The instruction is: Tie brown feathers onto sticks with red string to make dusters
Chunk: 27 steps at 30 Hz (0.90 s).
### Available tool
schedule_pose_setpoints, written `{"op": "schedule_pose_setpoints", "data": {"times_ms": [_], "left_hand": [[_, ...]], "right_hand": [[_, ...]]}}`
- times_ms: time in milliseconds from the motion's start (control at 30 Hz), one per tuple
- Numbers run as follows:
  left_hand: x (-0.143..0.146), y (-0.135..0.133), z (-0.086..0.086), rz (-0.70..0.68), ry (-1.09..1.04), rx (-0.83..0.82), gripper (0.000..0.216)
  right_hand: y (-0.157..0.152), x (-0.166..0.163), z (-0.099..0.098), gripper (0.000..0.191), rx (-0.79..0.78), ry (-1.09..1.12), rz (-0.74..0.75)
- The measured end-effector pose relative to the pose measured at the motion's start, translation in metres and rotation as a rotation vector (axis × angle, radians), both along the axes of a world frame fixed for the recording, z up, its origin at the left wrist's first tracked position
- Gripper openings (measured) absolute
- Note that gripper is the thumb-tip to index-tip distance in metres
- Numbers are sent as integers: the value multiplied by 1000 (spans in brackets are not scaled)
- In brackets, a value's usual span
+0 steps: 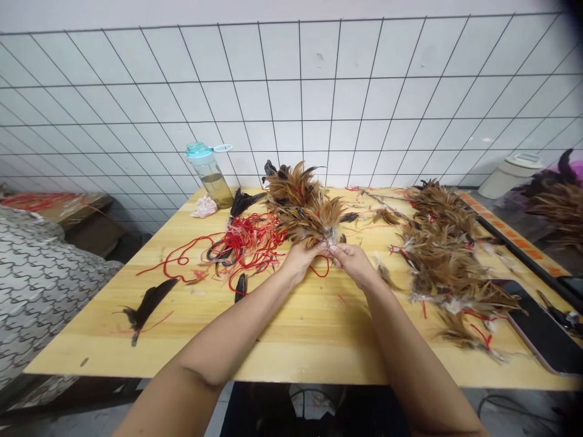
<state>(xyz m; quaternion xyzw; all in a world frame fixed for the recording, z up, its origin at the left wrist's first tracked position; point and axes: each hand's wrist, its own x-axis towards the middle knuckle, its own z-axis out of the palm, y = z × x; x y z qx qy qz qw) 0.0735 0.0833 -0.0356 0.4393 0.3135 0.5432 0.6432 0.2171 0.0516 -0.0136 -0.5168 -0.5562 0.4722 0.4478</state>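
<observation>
Brown feathers in a bundle (330,215) stand upright over the middle of the table, their pale quill ends pointing toward me. My left hand (306,258) is closed around the lower left of these quills. From the other side, my right hand (350,260) pinches the same quill ends, with its fingertips close to those of the left. A loop of red string (321,275) hangs beneath the fingers; which hand grips it is hidden. Just behind the bundle lie more brown feathers (294,188). Left of my hands is a tangle of red string (248,237) with dark-handled scissors (218,252) partly under it.
Tied feather bundles (449,249) cover the table's right side, beside a phone (546,334). A water bottle (212,179) and crumpled tissue (204,207) stand at the back left. A black feather (152,303) lies front left. The tiled wall (282,100) borders the table's back edge.
</observation>
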Motion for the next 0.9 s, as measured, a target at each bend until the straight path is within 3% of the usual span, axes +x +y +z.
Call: {"op": "schedule_pose_setpoints", "data": {"times_ms": [300, 500, 700, 900], "left_hand": [[-5, 1, 6, -187, -167, -283, 34], [-13, 2, 11, -406, -96, -202, 35], [-14, -3, 19, -372, -81, -205, 33], [-14, -7, 24, -399, -9, -124, 40]], "right_hand": [[-5, -4, 3, 49, -123, 108, 155], [-11, -13, 5, 57, -206, 263, 221], [-13, -1, 13, 59, -352, 488, 363], [-8, 8, 8, 61, -309, 421, 499]]}}
